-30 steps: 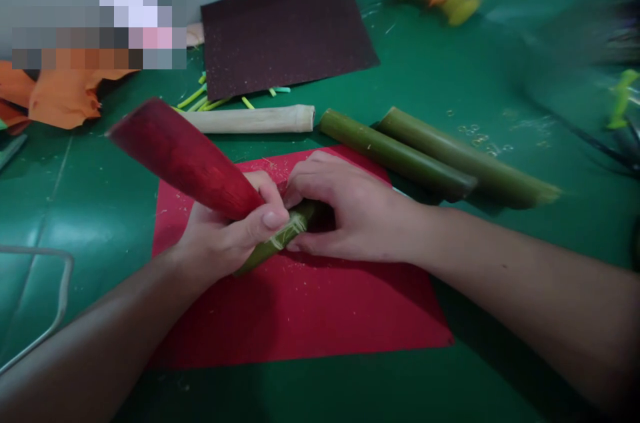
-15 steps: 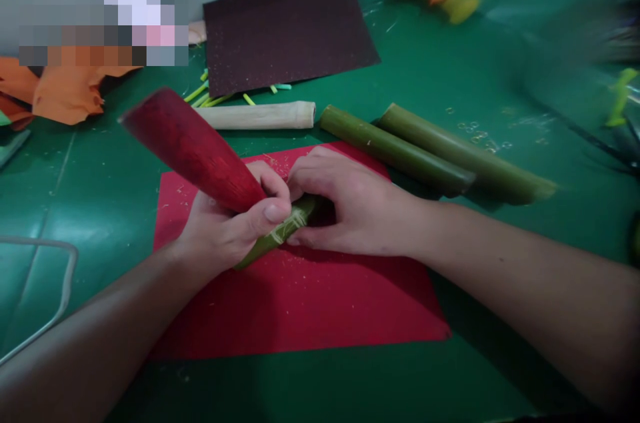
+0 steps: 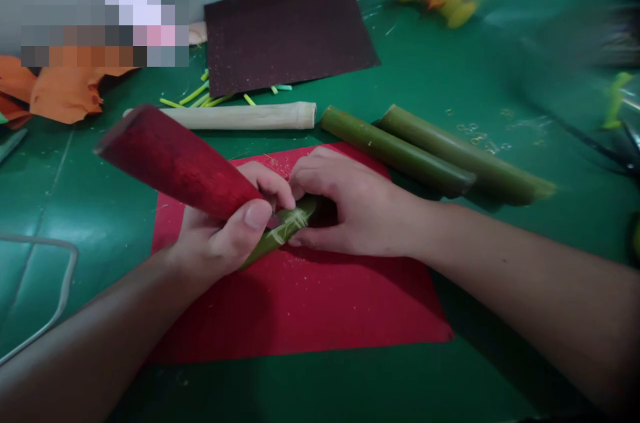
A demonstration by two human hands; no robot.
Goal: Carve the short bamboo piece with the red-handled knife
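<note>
Left to right. Orange paper [image 3: 67, 89] by the left part of the tabletop's [image 3: 350, 383] back edge; bent rod [image 3: 65, 276] at the left edge.

Left hand [image 3: 220, 233]: closed round the lower part of the red tool [image 3: 185, 166], whose handle tilts up toward the back-left corner. A bit of blade shows past the thumb, at the bamboo's pale cut lines.

Bamboo [image 3: 260, 248]: over the middle of the red sheet [image 3: 310, 303], long axis slanting from near-left to far-right, across the gap between the hands. Both hands are close to it: left over the near-left end, contact of palm with bamboo unclear; right at the far-right end, which it partly hides.

Right hand [image 3: 350, 206]: gripping the bamboo, thumb on the near side, fingers on the far side.

Beyond the sheet's back edge: pale stick [image 3: 250, 117]. Past its back-right corner: two green tubes, front [image 3: 400, 153] and rear [image 3: 465, 153], side by side.
</note>
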